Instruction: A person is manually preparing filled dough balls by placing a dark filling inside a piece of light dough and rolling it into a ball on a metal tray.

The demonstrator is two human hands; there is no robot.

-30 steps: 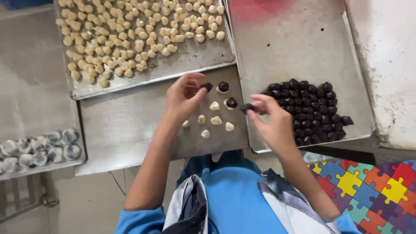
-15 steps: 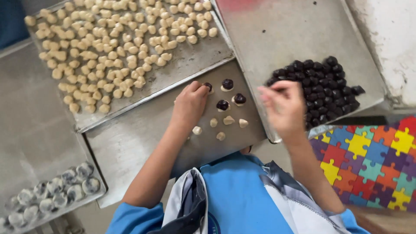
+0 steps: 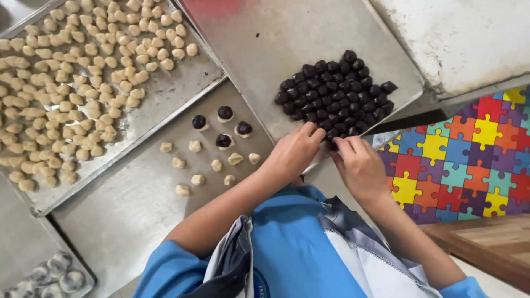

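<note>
While both hands meet at the heap of small dark round balls [image 3: 334, 91], the pieces sit within easy reach.
Left hand [image 3: 295, 152] and right hand [image 3: 359, 163] pinch at the heap's near edge; whether either grips a ball cannot be told; the flat metal tray [image 3: 265, 38] keeps the heap contained.

Baking trays [image 3: 265, 38] of dull, scuffed grey sheet metal with a faint sheen. Dark balls [image 3: 337, 88]: smooth, slightly glossy, near-black. Pale dough pieces [image 3: 77, 83]: matt, soft-looking, cream. Floor mat [image 3: 469, 154]: matt foam-like puzzle tiles in bright colours. Wooden board [image 3: 491, 243]: brown, smooth, visible grain. Slab [image 3: 469, 38] at upper right: rough, whitish, stained. Shirt [image 3: 292, 248]: blue woven cloth, matt.
</note>
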